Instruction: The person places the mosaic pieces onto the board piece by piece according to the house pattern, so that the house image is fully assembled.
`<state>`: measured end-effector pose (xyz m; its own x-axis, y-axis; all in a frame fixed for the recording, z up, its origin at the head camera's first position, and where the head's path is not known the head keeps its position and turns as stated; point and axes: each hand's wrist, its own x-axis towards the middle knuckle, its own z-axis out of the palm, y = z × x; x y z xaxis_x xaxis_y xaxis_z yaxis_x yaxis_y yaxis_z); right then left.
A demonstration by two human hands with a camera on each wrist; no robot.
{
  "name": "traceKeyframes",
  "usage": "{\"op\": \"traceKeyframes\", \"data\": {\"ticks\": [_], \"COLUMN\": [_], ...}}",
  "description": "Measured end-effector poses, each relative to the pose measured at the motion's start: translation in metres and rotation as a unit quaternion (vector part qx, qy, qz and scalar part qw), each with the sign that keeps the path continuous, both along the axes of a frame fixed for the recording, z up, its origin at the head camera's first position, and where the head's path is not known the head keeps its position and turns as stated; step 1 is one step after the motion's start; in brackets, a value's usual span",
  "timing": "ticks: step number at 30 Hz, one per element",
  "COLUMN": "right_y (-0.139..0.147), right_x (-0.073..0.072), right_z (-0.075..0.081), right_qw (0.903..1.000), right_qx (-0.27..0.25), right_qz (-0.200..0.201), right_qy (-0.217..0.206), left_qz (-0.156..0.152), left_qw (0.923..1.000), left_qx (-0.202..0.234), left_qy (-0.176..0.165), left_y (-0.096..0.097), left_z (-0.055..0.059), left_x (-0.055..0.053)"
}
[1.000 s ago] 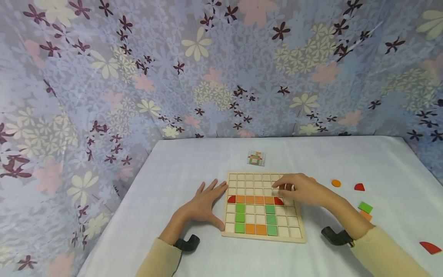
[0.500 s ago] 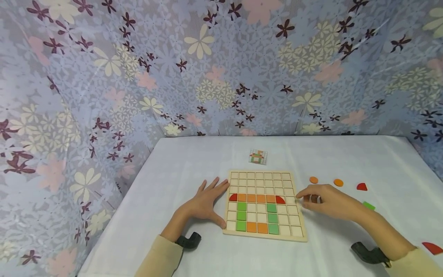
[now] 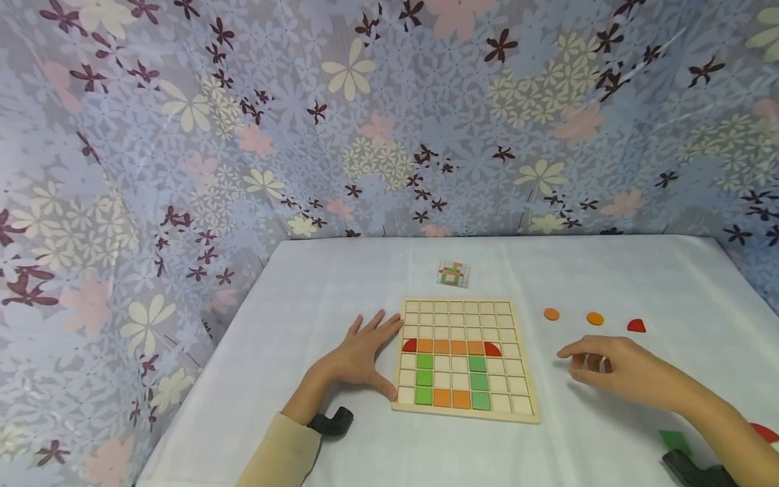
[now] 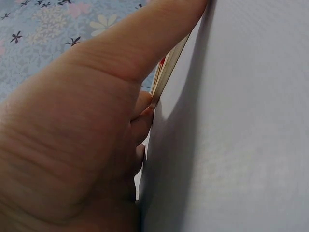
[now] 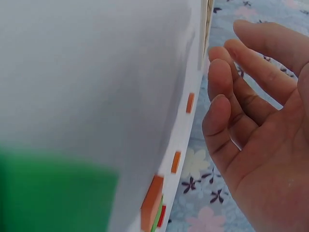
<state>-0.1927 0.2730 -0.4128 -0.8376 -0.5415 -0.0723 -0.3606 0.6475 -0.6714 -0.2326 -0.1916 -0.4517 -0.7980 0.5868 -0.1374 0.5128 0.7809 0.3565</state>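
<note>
My left hand [image 3: 362, 358] has its fingers spread, with thumb and fingertips touching the left edge of a wooden grid board [image 3: 450, 307]. On the board, green tiles [image 3: 424, 379] form two columns, with orange tiles [image 3: 450, 347] in a row above them and a red curved piece [image 3: 493, 350] at each end of that row. To the right of the board, my right hand [image 3: 621, 368] hovers over the table, its fingers loosely bent and holding nothing. The right wrist view shows its bare palm [image 5: 270, 169].
Two orange discs [image 3: 551, 314] and a red piece [image 3: 635, 326] lie beyond my right hand. A green tile [image 3: 675, 441] lies by the right wrist, and an orange tile [image 5: 152, 203] shows in the right wrist view. Behind the board is a small pattern card [image 3: 453, 274].
My right hand has moved off the board, to the right and toward me, uncovering the board's right side and an orange disc. The left hand stays at the board's edge.
</note>
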Motion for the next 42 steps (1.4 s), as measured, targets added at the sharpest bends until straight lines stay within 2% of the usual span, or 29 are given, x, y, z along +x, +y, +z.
{"op": "traceKeyframes", "data": {"ticks": [6,10,16,21,24,28,31,34,36,38,42], "right_y": [0.02,0.031,0.044,0.058,0.07,0.085,0.096,0.102,0.103,0.102,0.098], "right_x": [0.01,0.019,0.028,0.035,0.039,0.041,0.042,0.042,0.042,0.04,0.036], "right_z": [-0.002,-0.005,-0.011,-0.013,-0.017,-0.027,-0.033,-0.036,-0.037,-0.037,-0.035], "right_qw": [0.9999,0.9992,0.9972,0.9957,0.9957,0.9969,0.9893,0.979,0.9778,0.9813,0.9911], "right_qx": [-0.009,-0.003,0.026,0.047,0.039,-0.029,-0.098,-0.133,-0.135,-0.121,-0.066], "right_qz": [-0.014,-0.039,-0.069,-0.079,-0.072,-0.03,0.017,0.046,0.052,0.049,0.008], "right_qy": [-0.002,-0.012,0.014,-0.013,-0.044,-0.067,-0.106,-0.147,-0.151,-0.142,-0.115], "left_qz": [-0.002,-0.002,-0.003,-0.003,-0.004,0.0,-0.001,-0.005,-0.006,-0.005,-0.003], "left_qw": [1.0,1.0,1.0,1.0,1.0,1.0,1.0,1.0,1.0,1.0,1.0], "left_qx": [0.002,0.003,0.001,0.001,0.004,0.0,-0.005,0.0,0.004,0.003,0.0], "left_qy": [0.006,0.001,-0.004,-0.004,-0.004,-0.008,-0.006,0.0,0.002,0.001,-0.002], "left_y": [-0.001,-0.001,-0.001,-0.001,-0.001,-0.002,-0.002,-0.001,-0.001,-0.001,-0.001], "left_z": [-0.001,0.0,0.001,0.001,0.002,0.001,0.0,0.0,0.0,0.0,0.0], "left_x": [0.0,0.0,0.001,0.0,0.0,0.001,0.001,0.0,-0.001,-0.001,-0.002]}}
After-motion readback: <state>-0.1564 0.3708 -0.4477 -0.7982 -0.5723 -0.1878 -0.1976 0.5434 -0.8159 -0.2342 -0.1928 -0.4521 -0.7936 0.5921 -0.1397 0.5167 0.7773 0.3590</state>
